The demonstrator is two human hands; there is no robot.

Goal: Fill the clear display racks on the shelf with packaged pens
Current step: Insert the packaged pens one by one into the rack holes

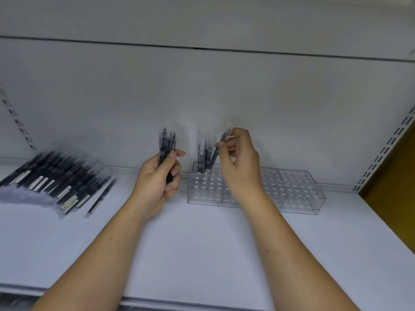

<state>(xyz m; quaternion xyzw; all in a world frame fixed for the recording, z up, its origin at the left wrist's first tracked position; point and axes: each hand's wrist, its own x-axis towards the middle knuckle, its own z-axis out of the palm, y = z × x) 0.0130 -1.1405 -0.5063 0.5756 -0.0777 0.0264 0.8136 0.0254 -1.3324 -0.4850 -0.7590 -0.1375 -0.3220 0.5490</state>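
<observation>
Honestly, right hand point(241, 162) grip pinching pen point(214, 157) tilted over rack point(292, 189); straighten before dropping in. Left hand point(157, 178) clutching spare bundle point(167, 142).

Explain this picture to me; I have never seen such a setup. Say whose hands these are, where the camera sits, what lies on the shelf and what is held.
There is no machine here. A person works with two bare hands, and the one camera sits on their head, looking forward and down. The left hand grips a bundle of pens upright. The right hand pinches a single pen in its fingers, with the lower end over the back left corner of the clear racks. A few standing pens are in that corner, and most other holes look unfilled. A pile of packaged pens lies at the left of the white shelf.
</observation>
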